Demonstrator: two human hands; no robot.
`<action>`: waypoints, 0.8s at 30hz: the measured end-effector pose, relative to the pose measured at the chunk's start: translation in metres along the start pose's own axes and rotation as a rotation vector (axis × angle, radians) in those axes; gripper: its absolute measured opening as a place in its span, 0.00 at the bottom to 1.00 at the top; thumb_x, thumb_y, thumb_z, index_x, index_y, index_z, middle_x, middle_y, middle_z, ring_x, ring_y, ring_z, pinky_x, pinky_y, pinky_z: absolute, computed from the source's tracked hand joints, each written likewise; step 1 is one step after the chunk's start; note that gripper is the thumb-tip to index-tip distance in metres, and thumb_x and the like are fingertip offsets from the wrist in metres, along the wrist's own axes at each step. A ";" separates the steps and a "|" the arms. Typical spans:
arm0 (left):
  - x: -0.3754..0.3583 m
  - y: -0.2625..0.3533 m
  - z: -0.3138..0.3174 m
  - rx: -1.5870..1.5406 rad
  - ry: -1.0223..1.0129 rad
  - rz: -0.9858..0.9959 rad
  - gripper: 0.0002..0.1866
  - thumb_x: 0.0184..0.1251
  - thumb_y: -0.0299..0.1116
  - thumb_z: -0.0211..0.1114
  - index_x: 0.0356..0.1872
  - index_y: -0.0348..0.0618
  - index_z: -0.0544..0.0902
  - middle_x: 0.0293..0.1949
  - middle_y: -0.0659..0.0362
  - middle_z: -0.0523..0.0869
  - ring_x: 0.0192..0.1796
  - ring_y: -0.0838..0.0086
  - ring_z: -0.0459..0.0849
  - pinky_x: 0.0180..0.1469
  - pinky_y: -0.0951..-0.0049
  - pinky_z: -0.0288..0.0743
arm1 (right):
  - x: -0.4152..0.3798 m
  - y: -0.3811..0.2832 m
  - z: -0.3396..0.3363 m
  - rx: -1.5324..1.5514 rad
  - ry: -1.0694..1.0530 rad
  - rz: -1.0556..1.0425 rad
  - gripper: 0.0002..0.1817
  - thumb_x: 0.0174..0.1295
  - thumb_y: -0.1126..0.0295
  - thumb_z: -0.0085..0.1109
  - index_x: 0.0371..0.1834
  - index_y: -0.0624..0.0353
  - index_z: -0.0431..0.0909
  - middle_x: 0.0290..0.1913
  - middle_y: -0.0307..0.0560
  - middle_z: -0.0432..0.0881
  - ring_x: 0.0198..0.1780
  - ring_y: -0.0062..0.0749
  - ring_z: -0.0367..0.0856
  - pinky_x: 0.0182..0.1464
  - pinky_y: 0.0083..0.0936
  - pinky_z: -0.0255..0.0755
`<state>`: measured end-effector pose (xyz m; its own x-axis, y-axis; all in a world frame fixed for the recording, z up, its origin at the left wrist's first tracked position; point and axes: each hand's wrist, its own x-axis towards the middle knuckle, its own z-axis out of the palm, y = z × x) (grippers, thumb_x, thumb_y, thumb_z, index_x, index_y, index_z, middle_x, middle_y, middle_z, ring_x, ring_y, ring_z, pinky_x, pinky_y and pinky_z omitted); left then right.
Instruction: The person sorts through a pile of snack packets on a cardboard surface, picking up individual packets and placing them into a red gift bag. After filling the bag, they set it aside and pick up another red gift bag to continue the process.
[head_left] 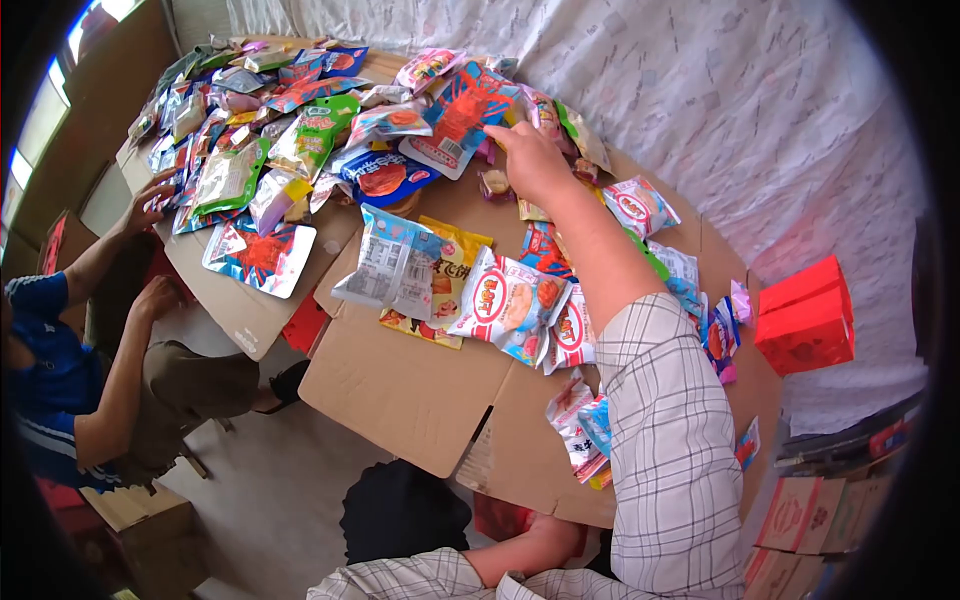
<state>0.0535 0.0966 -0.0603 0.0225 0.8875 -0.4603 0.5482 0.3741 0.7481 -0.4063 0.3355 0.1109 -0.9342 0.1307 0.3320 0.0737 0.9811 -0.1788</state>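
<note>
My right hand (530,160) reaches over the far part of the cardboard-covered table (400,380), beside a blue and red snack pouch (462,115). Its fingers look bent, and whether they grip anything is hidden. A small wrapped sweet (495,184) lies just below it. Low in the view, my left hand (555,540) is at the table's near edge by a red object (500,518), its fingers out of sight. Between my arms and the heap lie a silver-blue packet (393,262), a yellow packet (460,250) and a white and red packet (508,300).
A large heap of snack packets (230,130) covers the far left. A co-worker (60,370) in blue sits at the left, hands by the heap. A red box (806,315) stands at the right edge. Cartons (815,515) are stacked at lower right.
</note>
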 end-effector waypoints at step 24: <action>-0.019 -0.004 -0.002 0.196 0.067 0.118 0.22 0.73 0.35 0.55 0.66 0.45 0.78 0.67 0.51 0.78 0.65 0.50 0.79 0.49 0.40 0.80 | 0.014 0.009 0.011 0.129 -0.444 0.002 0.34 0.55 0.55 0.73 0.64 0.55 0.75 0.62 0.57 0.74 0.59 0.58 0.75 0.62 0.40 0.71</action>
<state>0.0493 0.0784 -0.0536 0.0443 0.9404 -0.3371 0.6970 0.2127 0.6848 -0.4229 0.3450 0.1033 -0.9953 0.0309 -0.0922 0.0575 0.9515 -0.3022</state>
